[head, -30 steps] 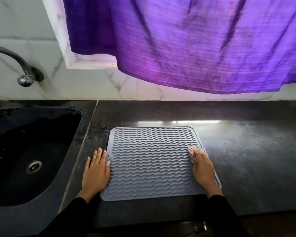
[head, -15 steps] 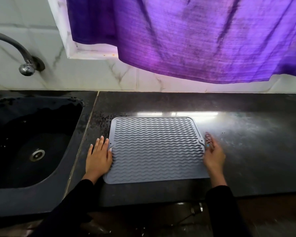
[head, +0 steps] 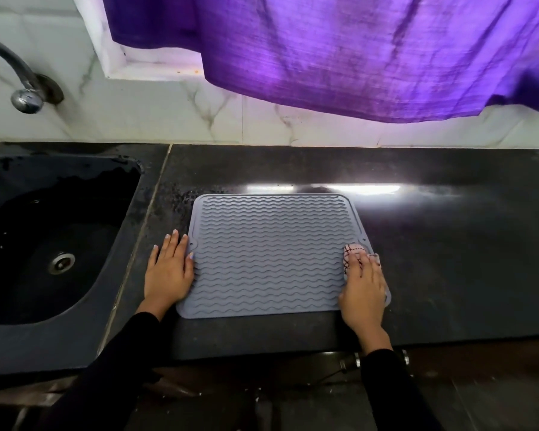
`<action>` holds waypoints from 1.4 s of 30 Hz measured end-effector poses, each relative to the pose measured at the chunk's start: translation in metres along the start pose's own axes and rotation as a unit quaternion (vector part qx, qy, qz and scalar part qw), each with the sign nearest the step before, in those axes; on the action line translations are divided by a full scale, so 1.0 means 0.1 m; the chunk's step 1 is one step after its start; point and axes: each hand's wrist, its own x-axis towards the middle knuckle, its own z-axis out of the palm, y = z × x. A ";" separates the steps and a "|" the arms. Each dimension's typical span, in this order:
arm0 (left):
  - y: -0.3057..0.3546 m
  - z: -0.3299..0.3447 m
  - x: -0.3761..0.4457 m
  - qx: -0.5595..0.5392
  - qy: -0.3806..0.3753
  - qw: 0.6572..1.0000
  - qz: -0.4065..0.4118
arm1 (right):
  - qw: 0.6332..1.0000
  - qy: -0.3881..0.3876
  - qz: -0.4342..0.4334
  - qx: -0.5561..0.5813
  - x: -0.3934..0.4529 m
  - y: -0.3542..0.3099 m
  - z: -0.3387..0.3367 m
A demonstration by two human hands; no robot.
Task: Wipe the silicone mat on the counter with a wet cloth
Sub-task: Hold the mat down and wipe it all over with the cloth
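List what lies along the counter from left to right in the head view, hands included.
sink → left hand → silicone mat → right hand pressing the cloth at the mat's right edge → bare counter

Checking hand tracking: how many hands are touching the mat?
2. The left hand lies flat at the left edge of the mat; the right hand presses a cloth onto its right edge.

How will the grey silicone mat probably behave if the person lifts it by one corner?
The silicone mat looks thin and lies fully flat on the counter, so it would likely droop, not stay stiff. It seems light for its area. The left hand rests flat beside its edge, perhaps because it can slide while the right hand wipes.
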 end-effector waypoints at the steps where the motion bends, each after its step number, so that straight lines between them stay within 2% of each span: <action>1: 0.00 0.00 0.00 -0.002 0.001 1.000 -0.001 | 1.000 0.006 -0.012 0.028 0.02 0.05 -0.01; 3: 0.01 -0.01 0.00 -0.006 -0.003 1.000 -0.002 | 0.987 0.011 -0.014 0.158 0.06 0.14 -0.06; 4: 0.01 -0.02 -0.01 -0.006 -0.006 1.000 -0.003 | 0.967 0.004 0.014 0.256 0.10 0.15 -0.11; 5: 0.01 -0.02 0.00 -0.007 -0.007 1.000 -0.005 | 0.930 0.000 0.059 0.362 0.16 0.15 -0.17; 6: 0.02 -0.03 -0.01 -0.008 -0.007 1.000 -0.005 | 0.870 0.007 0.119 0.478 0.22 0.11 -0.24; 7: 0.01 -0.03 -0.01 -0.009 -0.008 1.000 -0.004 | 0.812 0.029 0.184 0.553 0.27 0.07 -0.30; 8: 0.01 -0.03 -0.01 -0.009 -0.010 1.000 -0.003 | 0.779 0.042 0.225 0.583 0.29 0.03 -0.34; 9: 0.01 -0.03 -0.01 -0.010 -0.012 1.000 -0.004 | 0.793 0.048 0.236 0.560 0.27 -0.05 -0.38; 10: 0.01 -0.03 -0.01 -0.011 -0.014 1.000 -0.005 | 0.835 0.054 0.211 0.506 0.20 -0.17 -0.40; 12: 0.02 -0.04 -0.02 -0.012 -0.015 1.000 -0.004 | 0.931 0.037 0.082 0.354 0.01 -0.41 -0.31; 14: 0.01 -0.04 -0.01 -0.011 -0.012 1.000 -0.003 | 0.975 -0.005 -0.050 0.216 -0.20 -0.60 -0.10; 16: 0.01 -0.04 -0.01 -0.009 -0.012 1.000 -0.002 | 0.982 0.005 -0.171 0.077 -0.29 -0.65 0.10; 18: 0.02 -0.04 0.00 -0.007 -0.011 1.000 -0.001 | 0.980 -0.013 -0.197 0.022 -0.29 -0.64 0.12; 23: 0.01 0.00 0.01 -0.001 -0.010 1.000 -0.003 | 0.978 -0.123 -0.165 0.022 -0.17 -0.64 0.04; 25: 0.00 0.01 0.01 -0.001 -0.011 1.000 -0.003 | 0.973 -0.165 -0.154 0.056 -0.11 -0.63 0.01; 27: 0.00 0.01 0.01 -0.003 -0.011 1.000 -0.002 | 0.962 -0.202 -0.126 0.137 -0.05 -0.63 -0.02; 28: 0.00 0.00 0.01 -0.005 -0.010 1.000 -0.002 | 0.943 -0.226 -0.092 0.225 0.00 -0.61 -0.07; 29: 0.01 0.00 0.00 -0.007 -0.011 1.000 -0.002 | 0.901 -0.256 -0.044 0.346 0.04 -0.59 -0.17; 30: 0.01 -0.01 0.00 -0.009 -0.014 1.000 -0.003 | 0.840 -0.279 0.013 0.465 0.09 -0.57 -0.28; 32: 0.01 -0.02 -0.01 -0.012 -0.015 1.000 -0.004 | 0.711 -0.261 0.130 0.641 0.19 -0.53 -0.43; 33: 0.01 -0.02 -0.01 -0.013 -0.016 1.000 -0.003 | 0.677 -0.229 0.182 0.676 0.23 -0.54 -0.47; 34: 0.00 -0.03 -0.01 -0.014 -0.016 1.000 -0.003 | 0.686 -0.191 0.215 0.668 0.26 -0.58 -0.46; 36: 0.00 -0.02 -0.01 -0.015 -0.016 1.000 -0.003 | 0.754 -0.128 0.220 0.606 0.19 -0.80 -0.40; 38: 0.00 -0.02 -0.01 -0.015 -0.014 1.000 -0.004 | 0.841 -0.095 0.111 0.520 0.04 -1.02 -0.28; 40: 0.00 -0.02 0.00 -0.013 -0.017 1.000 -0.005 | 0.933 -0.108 -0.034 0.341 -0.12 -1.14 -0.08; 41: 0.00 -0.02 0.00 -0.012 -0.020 1.000 -0.006 | 0.963 -0.113 -0.090 0.226 -0.21 -1.17 0.03; 42: 0.00 -0.02 0.00 -0.010 -0.021 1.000 -0.007 | 0.977 -0.090 -0.139 0.132 -0.28 -1.18 0.12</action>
